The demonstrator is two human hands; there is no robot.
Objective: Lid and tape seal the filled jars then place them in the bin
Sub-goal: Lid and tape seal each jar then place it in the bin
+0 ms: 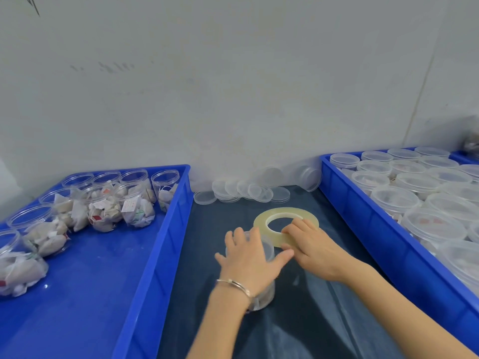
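Left hand (250, 257) spreads flat over the lidded jar (263, 294) mid-tabletop; right hand (312, 248) pinches the tape roll (261, 220) just behind it. Tags in the left bin's (160, 242) jars stay unreadable.

A counter (324, 320) covered in dark blue-grey sheeting carries everything. A clear jar (261, 294) stands on it directly under the left hand's fingers (239, 238). A roll of yellowish clear tape (261, 220) lies flat just beyond it, partly under the right hand's fingers (295, 229). Farther beyond the fingers, against the wall, loose clear lids (243, 189) lie scattered and overlapping. A blue bin (155, 244) of open filled jars sits left of the fingers; another blue bin (363, 216) of lidded jars sits to their right.
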